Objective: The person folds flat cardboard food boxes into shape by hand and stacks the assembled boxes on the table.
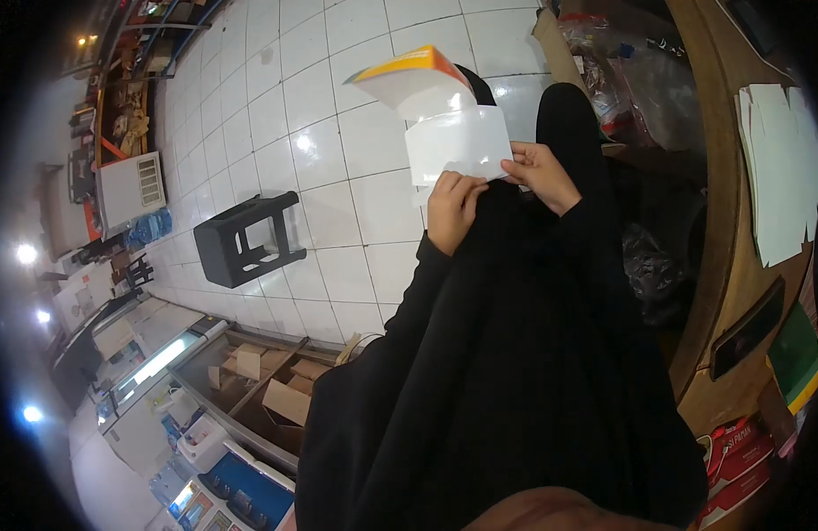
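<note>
The left hand [453, 211] and right hand [544, 180] hold a glossy white card [458, 143] with an orange-printed flap [416, 80].

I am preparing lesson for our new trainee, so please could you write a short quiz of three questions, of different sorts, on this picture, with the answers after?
1. What do the left hand and right hand both hold?
2. True or false: the stool is black.
3. Fill in: the loose pale sheets lie on the ____.

Key:
1. A glossy white card.
2. True.
3. Wooden desk.
</note>
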Available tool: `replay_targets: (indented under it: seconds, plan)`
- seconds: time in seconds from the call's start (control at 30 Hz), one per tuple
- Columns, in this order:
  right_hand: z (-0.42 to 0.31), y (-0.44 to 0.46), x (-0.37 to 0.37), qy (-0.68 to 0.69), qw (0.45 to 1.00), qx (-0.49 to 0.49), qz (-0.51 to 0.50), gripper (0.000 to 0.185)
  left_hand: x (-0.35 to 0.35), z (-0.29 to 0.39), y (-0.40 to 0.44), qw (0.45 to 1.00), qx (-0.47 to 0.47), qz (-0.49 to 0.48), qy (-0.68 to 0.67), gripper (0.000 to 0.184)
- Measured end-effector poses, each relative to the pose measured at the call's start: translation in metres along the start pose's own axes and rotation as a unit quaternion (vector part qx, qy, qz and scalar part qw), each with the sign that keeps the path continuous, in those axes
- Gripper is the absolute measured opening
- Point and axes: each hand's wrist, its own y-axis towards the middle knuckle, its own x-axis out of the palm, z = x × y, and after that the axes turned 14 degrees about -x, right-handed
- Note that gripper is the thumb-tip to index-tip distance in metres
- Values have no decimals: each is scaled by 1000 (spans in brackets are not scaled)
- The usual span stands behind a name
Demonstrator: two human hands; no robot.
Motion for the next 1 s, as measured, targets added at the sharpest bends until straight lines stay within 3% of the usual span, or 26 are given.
replay_targets:
  seconds: [0.07,0.13,0.17,0.2,0.23,0.33,0.47,0.53,0.83,1.0]
  plan:
    - [0,0,-2,11,1000,15,-8,21,8,4,-5,972,-208,24,-105,5]
    - [2,2,-3,-161,985,-55,14,18,22,7,-7,971,-211,77,-82,5]
    - [2,1,-2,-160,986,-54,13,18,31,2,-9,943,-277,75,-169,7]
    - [-4,0,0,-320,936,-150,2,18,32,3,-8,903,-339,72,-254,10]
    - [-10,-2,3,-467,851,-241,-8,18,32,5,-7,892,-360,65,-265,12]
    - [-14,-7,10,-425,887,-178,-2,16,31,1,-9,847,-387,27,-363,10]
    - [-18,-12,16,-399,902,-168,2,14,29,-9,-11,811,-408,-9,-419,8]
    - [-13,-13,18,-316,937,-150,10,12,30,-13,-14,775,-386,-48,-497,8]
    - [-13,-12,-5,-293,944,-115,-98,11,31,-24,-16,795,-299,-100,-518,8]
    - [6,-13,-11,-184,972,-106,-98,11,25,-23,-14,793,-327,-140,-495,8]
